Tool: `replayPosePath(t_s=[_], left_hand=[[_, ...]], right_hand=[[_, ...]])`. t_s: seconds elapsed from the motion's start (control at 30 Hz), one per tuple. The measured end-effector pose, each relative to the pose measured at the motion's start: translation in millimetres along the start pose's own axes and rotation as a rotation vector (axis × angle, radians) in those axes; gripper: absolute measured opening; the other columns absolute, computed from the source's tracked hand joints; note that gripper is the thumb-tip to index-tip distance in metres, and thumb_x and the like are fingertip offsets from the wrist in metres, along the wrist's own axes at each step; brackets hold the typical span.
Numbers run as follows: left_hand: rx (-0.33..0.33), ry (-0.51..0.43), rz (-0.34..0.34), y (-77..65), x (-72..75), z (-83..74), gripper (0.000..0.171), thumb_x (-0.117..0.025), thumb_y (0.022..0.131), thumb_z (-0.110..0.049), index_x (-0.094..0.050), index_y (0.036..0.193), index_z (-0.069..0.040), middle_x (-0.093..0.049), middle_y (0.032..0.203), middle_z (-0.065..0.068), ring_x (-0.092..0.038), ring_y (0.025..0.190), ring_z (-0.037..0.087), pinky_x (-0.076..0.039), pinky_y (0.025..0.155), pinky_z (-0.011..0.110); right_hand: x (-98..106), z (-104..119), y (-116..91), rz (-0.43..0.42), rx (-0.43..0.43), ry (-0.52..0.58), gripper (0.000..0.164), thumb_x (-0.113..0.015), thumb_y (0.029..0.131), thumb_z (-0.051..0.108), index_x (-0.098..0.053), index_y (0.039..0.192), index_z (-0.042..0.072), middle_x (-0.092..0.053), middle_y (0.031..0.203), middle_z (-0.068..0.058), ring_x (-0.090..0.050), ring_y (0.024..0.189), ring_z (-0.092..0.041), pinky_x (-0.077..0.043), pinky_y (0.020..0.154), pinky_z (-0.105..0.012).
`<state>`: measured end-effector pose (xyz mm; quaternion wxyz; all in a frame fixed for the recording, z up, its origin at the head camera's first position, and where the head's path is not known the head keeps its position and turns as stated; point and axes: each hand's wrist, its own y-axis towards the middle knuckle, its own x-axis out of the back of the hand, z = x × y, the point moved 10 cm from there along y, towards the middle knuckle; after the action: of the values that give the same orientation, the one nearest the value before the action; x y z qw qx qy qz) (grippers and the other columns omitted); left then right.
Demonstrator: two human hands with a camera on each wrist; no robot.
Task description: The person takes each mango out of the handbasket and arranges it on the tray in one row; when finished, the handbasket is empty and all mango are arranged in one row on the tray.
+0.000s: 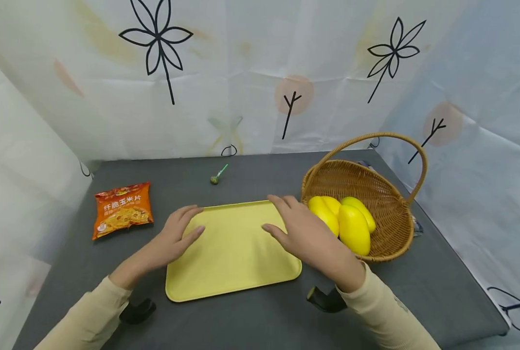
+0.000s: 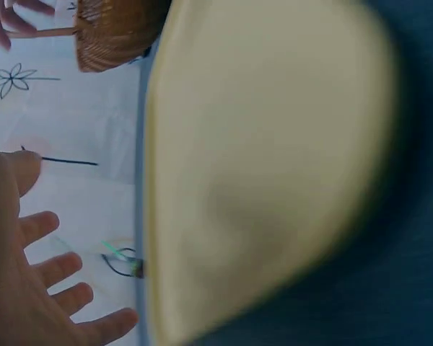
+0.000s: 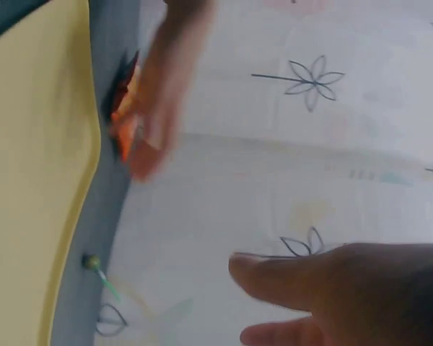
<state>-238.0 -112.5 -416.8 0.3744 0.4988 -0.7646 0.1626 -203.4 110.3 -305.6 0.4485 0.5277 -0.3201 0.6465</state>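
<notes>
The head view is bright and crisp; the dimmer left wrist view blurs the tray.

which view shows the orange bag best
The head view: the orange bag shows whole there, its printed front unblocked. The right wrist view catches only part of it, partly hidden by the blurred left hand. The left wrist view doesn't show it.

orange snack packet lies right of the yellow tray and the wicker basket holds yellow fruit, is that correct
Wrong side: the head view shows the orange snack packet lying left of the yellow tray. The wicker basket does hold yellow fruit.
</notes>
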Motion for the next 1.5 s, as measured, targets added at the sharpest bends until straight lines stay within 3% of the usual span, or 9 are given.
replayPosePath(t_s=[0.13, 0.23, 0.33, 0.53, 0.67, 0.8, 1.1, 1.5], left_hand=[[0.019, 0.018, -0.092, -31.8, -11.2, 19.6, 0.055, -0.055, 0.098, -0.028, -0.037, 0.143, -0.002, -0.027, 0.146, 0.026, -0.02, 0.134, 0.047, -0.019, 0.101, 0.067], [0.065, 0.016, -0.134, -44.1, -15.3, 33.8, 0.058, -0.058, 0.096, -0.028, -0.037, 0.142, 0.0, -0.025, 0.146, 0.028, -0.019, 0.133, 0.049, -0.021, 0.099, 0.068], [0.12, -0.002, -0.141, -51.8, -17.5, 47.3, 0.062, -0.059, 0.096, -0.032, -0.034, 0.144, -0.002, -0.021, 0.148, 0.028, -0.016, 0.135, 0.05, -0.02, 0.098, 0.069], [0.139, -0.007, -0.153, -60.4, -17.2, 63.4, 0.066, -0.063, 0.093, -0.032, -0.034, 0.145, -0.003, -0.021, 0.15, 0.025, -0.022, 0.135, 0.049, -0.025, 0.098, 0.068], [0.112, 0.045, -0.167, -65.9, -17.3, 65.8, 0.066, -0.066, 0.092, -0.032, -0.037, 0.144, -0.003, -0.026, 0.15, 0.022, -0.029, 0.133, 0.046, -0.031, 0.097, 0.064], [0.095, 0.073, -0.172, -68.0, -18.4, 64.9, 0.066, -0.067, 0.091, -0.033, -0.039, 0.143, -0.004, -0.028, 0.149, 0.021, -0.032, 0.132, 0.044, -0.033, 0.095, 0.062], [0.085, 0.085, -0.176, -66.0, -18.0, 63.1, 0.062, -0.066, 0.091, -0.032, -0.042, 0.142, -0.007, -0.028, 0.149, 0.021, -0.032, 0.131, 0.044, -0.033, 0.095, 0.063], [0.097, 0.095, -0.164, -66.7, -18.1, 66.3, 0.059, -0.065, 0.092, -0.035, -0.045, 0.14, -0.006, -0.026, 0.151, 0.021, -0.03, 0.133, 0.045, -0.032, 0.096, 0.063]], right_hand=[[25, -37, -34, -0.178, -0.116, 0.015, 0.047, -0.066, 0.092, 0.026, -0.054, 0.128, -0.001, -0.057, 0.117, -0.019, -0.06, 0.095, -0.03, -0.052, 0.078, -0.043], [33, -77, -51, -0.218, -0.249, 0.018, 0.045, -0.066, 0.091, 0.022, -0.053, 0.128, -0.002, -0.051, 0.121, -0.025, -0.058, 0.096, -0.039, -0.051, 0.078, -0.05], [31, -115, -61, -0.142, -0.365, 0.035, 0.054, -0.064, 0.092, 0.022, -0.044, 0.137, -0.001, -0.042, 0.128, -0.032, -0.054, 0.101, -0.045, -0.049, 0.077, -0.054], [12, -155, -69, 0.045, -0.468, 0.109, 0.075, -0.064, 0.092, 0.029, -0.026, 0.147, -0.004, -0.033, 0.127, -0.038, -0.055, 0.081, -0.036, -0.048, 0.063, -0.041], [0, -166, -75, 0.097, -0.521, 0.15, 0.08, -0.065, 0.091, 0.031, -0.021, 0.148, -0.006, -0.027, 0.133, -0.041, -0.055, 0.084, -0.039, -0.048, 0.066, -0.044], [-10, -172, -78, 0.131, -0.55, 0.158, 0.083, -0.067, 0.09, 0.033, -0.021, 0.148, -0.006, -0.029, 0.129, -0.041, -0.054, 0.086, -0.04, -0.048, 0.066, -0.045], [-14, -176, -74, 0.144, -0.554, 0.143, 0.088, -0.07, 0.087, 0.028, -0.017, 0.148, -0.006, -0.031, 0.128, -0.04, -0.053, 0.088, -0.042, -0.047, 0.067, -0.048], [-16, -176, -74, 0.141, -0.517, 0.135, 0.087, -0.07, 0.087, 0.024, -0.017, 0.149, -0.005, -0.036, 0.123, -0.037, -0.052, 0.083, -0.036, -0.045, 0.064, -0.042]])
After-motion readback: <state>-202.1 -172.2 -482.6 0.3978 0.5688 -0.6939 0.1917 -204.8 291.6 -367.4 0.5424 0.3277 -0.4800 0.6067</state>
